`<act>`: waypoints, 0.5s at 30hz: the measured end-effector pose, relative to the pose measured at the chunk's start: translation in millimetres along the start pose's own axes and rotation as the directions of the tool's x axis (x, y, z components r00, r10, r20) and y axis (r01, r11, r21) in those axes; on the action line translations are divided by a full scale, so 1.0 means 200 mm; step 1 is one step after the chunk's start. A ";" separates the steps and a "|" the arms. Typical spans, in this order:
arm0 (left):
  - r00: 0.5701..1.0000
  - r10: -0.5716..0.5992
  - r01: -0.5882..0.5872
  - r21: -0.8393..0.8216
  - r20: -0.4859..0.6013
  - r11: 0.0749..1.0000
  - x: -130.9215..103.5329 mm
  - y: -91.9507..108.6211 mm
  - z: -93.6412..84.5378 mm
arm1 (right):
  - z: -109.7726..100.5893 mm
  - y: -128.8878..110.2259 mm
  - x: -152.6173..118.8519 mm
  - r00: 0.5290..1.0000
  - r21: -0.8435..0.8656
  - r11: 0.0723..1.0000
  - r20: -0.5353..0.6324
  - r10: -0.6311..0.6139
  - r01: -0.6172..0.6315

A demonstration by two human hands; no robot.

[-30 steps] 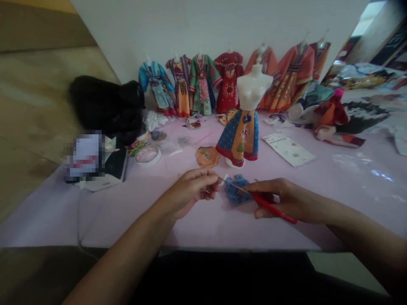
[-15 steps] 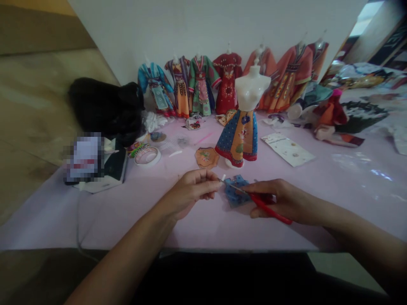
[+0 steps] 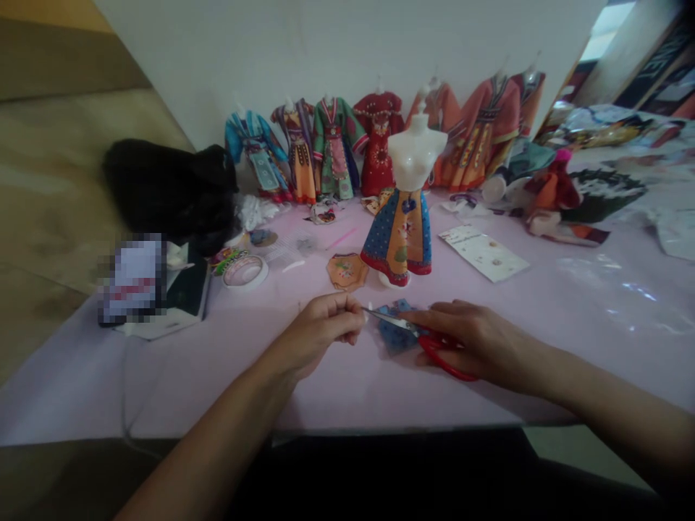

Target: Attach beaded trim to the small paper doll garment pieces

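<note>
My right hand is closed round the red handles of a pair of scissors, whose blades point left. Their tips reach the closed fingertips of my left hand, by a tiny white scrap. What my left fingers pinch is too small to make out. Beneath the blades, a blue patterned piece of cloth lies on the table, partly covered. Just beyond stands a small white mannequin wearing a blue and orange skirt with a red hem. An orange cloth piece lies left of the skirt.
Several dressed doll forms line the back wall. At left are a tape roll, a black bag and a blurred phone on a dark box. A white card, clear plastic and fabric scraps lie to the right.
The scissors have swung slightly, showing more of their blades and handle loop, with the tips still at my left fingers. The whole view has shifted a little, so things sit further left.
</note>
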State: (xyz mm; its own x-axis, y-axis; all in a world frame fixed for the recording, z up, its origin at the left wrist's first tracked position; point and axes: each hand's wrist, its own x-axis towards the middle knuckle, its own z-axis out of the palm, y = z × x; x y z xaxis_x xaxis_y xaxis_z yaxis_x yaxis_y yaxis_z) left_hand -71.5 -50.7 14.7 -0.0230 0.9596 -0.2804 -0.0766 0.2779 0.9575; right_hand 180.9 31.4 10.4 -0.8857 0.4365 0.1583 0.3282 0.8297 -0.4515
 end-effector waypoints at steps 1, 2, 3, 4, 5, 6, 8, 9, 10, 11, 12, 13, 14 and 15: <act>1.000 0.001 -0.001 0.008 -0.004 1.000 0.00 0.00 -0.01 | 0.00 0.01 -0.01 0.999 -0.077 0.997 -0.041 -0.015 0.012; 1.000 0.002 -0.001 0.015 -0.013 1.000 0.01 0.00 -0.02 | 0.00 0.01 -0.02 0.997 -0.145 0.989 -0.071 -0.037 0.027; 1.000 0.003 -0.002 0.019 -0.028 1.000 0.01 0.00 -0.03 | 0.00 0.02 -0.03 0.994 -0.200 0.979 -0.085 -0.063 0.045; 0.999 0.007 -0.006 0.016 -0.047 1.000 0.02 0.01 -0.03 | 0.00 0.02 -0.03 0.992 -0.241 0.968 -0.087 -0.087 0.064; 0.998 0.012 -0.011 0.008 -0.065 1.000 0.02 0.01 -0.04 | 0.00 0.03 -0.04 0.991 -0.271 0.959 -0.078 -0.107 0.082; 0.997 0.016 -0.017 -0.003 -0.075 1.000 0.02 0.01 -0.04 | -0.01 0.03 -0.05 0.990 -0.291 0.952 -0.065 -0.122 0.098; 0.997 0.025 -0.026 -0.013 -0.078 1.000 0.02 0.01 -0.03 | 0.00 0.02 -0.05 0.989 -0.313 0.942 -0.041 -0.141 0.122; 0.997 0.032 -0.033 -0.007 -0.073 0.999 0.02 0.01 -0.02 | 0.00 0.02 -0.05 0.989 -0.323 0.938 -0.029 -0.145 0.128; 0.997 0.041 -0.040 0.007 -0.066 0.999 0.01 0.01 -0.01 | 0.00 0.01 -0.05 0.989 -0.335 0.933 -0.018 -0.146 0.132; 0.997 0.049 -0.048 0.024 -0.059 0.999 0.01 0.01 0.00 | 0.00 0.01 -0.05 0.989 -0.350 0.927 -0.004 -0.148 0.137; 0.997 0.059 -0.057 0.041 -0.055 0.998 0.01 0.01 0.01 | 0.00 0.00 -0.05 0.988 -0.367 0.919 0.009 -0.152 0.145; 0.996 0.067 -0.064 0.055 -0.051 0.996 0.00 0.00 0.01 | 0.01 0.00 -0.05 0.988 -0.384 0.911 0.020 -0.156 0.152; 0.996 0.073 -0.070 0.063 -0.047 0.996 0.00 0.00 0.02 | 0.01 -0.01 -0.05 0.987 -0.399 0.903 0.029 -0.160 0.158; 0.996 0.077 -0.073 0.068 -0.047 0.995 0.00 0.00 0.02 | 0.01 -0.01 -0.05 0.986 -0.410 0.897 0.033 -0.165 0.164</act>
State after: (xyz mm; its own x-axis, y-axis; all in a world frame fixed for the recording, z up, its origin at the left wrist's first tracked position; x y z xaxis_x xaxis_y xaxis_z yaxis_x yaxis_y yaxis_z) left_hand -66.8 -51.1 15.3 -0.0753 0.9750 -0.2090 -0.0070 0.2090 0.9779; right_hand 187.6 25.1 8.1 -0.9380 0.2822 0.2011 0.2843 0.9586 -0.0188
